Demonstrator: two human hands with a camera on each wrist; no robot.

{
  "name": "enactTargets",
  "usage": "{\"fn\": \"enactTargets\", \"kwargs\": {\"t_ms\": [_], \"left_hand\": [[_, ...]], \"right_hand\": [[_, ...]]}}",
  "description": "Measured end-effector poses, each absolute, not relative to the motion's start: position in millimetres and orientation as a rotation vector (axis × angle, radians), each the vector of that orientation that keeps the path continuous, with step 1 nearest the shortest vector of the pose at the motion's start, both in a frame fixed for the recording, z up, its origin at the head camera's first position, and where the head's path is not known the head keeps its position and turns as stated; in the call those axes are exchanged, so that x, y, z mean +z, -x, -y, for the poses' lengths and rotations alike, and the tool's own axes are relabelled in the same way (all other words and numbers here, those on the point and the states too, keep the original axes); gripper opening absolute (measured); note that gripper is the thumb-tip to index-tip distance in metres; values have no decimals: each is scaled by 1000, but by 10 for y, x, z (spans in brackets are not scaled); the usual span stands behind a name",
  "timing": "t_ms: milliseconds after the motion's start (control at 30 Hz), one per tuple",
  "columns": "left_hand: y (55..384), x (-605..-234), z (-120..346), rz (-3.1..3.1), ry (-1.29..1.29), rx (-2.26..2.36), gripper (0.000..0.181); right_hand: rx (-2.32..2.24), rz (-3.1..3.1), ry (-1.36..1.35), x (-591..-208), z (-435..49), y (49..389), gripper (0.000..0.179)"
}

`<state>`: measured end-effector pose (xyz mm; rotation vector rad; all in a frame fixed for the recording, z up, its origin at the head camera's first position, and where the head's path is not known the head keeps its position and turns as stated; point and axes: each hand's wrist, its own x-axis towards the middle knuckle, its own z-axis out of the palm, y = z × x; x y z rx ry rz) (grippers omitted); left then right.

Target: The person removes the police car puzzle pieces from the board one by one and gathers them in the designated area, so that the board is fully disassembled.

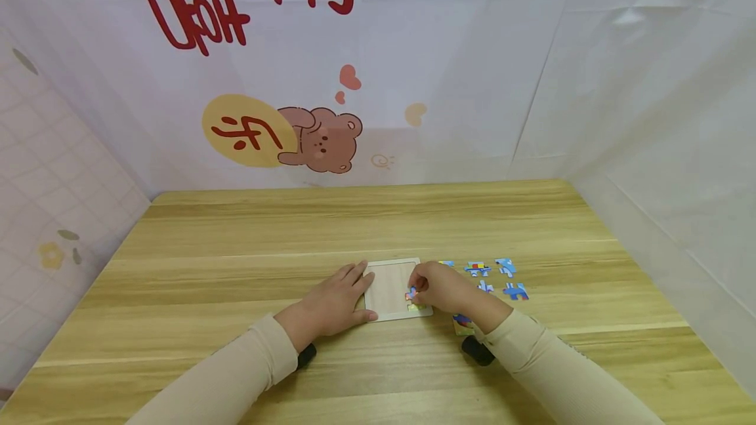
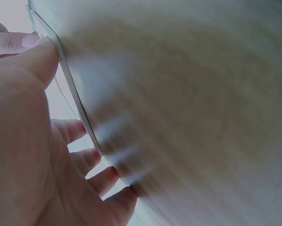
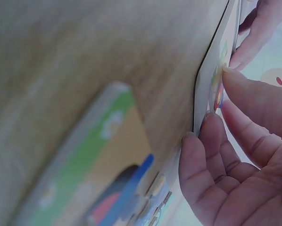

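A shallow wooden puzzle tray point(image 1: 385, 290) lies flat on the table between the two hands. My left hand point(image 1: 333, 300) rests at its left side, with fingers spread and the thumb on the near left corner. Over the tray's right side, my right hand point(image 1: 441, 287) pinches a small jigsaw piece point(image 1: 411, 294) between thumb and fingers. Just below that piece, a yellow-green jigsaw piece point(image 1: 416, 307) sits in the near right corner of the tray. In the right wrist view, the thumb and fingertips are right at the coloured pieces point(image 3: 218, 96) beside the tray's rim.
Several loose blue jigsaw pieces point(image 1: 516, 291) lie on the wooden table point(image 1: 266, 235) to the right of the tray. Another piece point(image 1: 463, 330), with a green edge, lies partly under the right wrist. Printed cloth point(image 1: 461, 51) hangs behind the table.
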<state>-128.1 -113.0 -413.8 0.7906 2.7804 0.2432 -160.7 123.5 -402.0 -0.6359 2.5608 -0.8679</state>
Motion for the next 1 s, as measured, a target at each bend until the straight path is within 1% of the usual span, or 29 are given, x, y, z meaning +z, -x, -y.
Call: {"fn": "enactTargets", "kwargs": {"t_ms": [300,567,1000], "left_hand": [[1292,-4154,1133,-2790,-817,226,73],[1291,-4155,1131,-2784,-815,201,73],[1287,-4150,1139,-2777,-819,199,73]], "right_hand": [[-948,-2530,581,-4037,-1252,1604,12],[-995,-2515,609,-4049,-1261,1607,15],[-1221,-2388,661,-3980,-1355,1597,9]]}}
